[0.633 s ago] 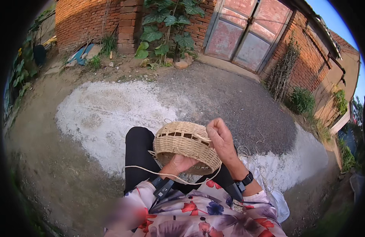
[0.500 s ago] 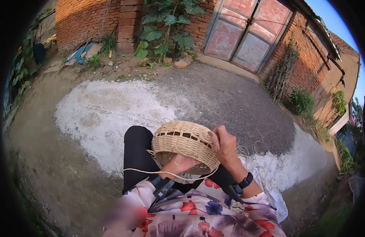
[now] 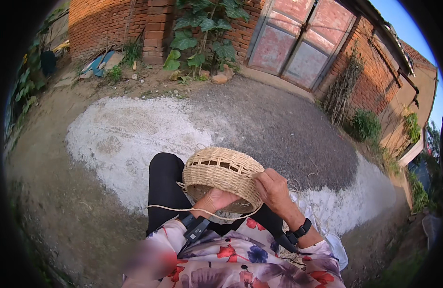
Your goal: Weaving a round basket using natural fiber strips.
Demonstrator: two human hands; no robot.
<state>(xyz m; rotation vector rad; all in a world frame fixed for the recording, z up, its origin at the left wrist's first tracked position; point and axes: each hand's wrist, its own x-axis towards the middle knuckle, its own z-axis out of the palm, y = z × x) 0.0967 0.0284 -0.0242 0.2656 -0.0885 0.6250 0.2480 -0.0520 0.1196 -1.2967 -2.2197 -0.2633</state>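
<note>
A round woven basket (image 3: pixel 221 174) of pale straw-coloured cord rests tilted over my lap, its opening toward me and a band of gaps around its wall. My left hand (image 3: pixel 217 199) reaches into the opening and holds the basket from within; its fingertips are hidden inside. At the basket's right side, my right hand (image 3: pixel 273 189) is closed in a pinch against the wall. What lies between its fingertips is too small to make out. A loose cord (image 3: pixel 171 207) hangs in a curve from the basket's rim across my left wrist.
Thin loose strands (image 3: pixel 303 192) trail on the ground to the right, near a white cloth or bag (image 3: pixel 335 247). My dark-trousered knee (image 3: pixel 165 185) is left of the basket. Beyond lie white powdery ground (image 3: pixel 130 129), a brick wall (image 3: pixel 106 29) and a metal double door (image 3: pixel 298 41).
My right hand has come down from above the basket's right edge to its side wall, its fingers now pressed together there. The left hand and the basket have barely moved.
</note>
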